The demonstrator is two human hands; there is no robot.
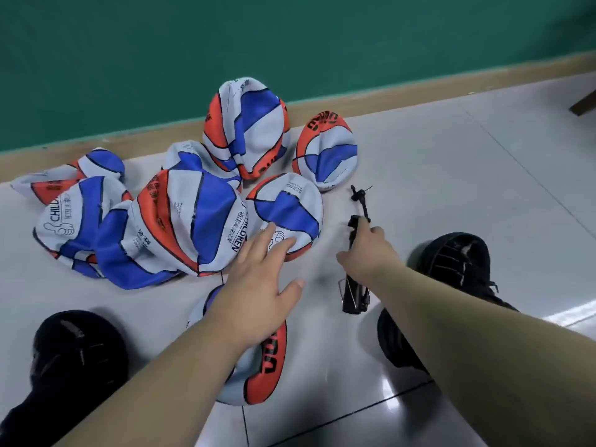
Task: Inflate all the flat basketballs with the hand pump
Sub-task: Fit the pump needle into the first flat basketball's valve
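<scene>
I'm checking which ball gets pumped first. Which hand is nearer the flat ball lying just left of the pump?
Left. The left hand reaches over the flat ball, fingertips at its near edge; the right hand is apart to its right, gripping the hand pump.

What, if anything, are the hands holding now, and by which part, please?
The right hand grips the pump round its upper barrel. The left hand is open, holding nothing.
</scene>
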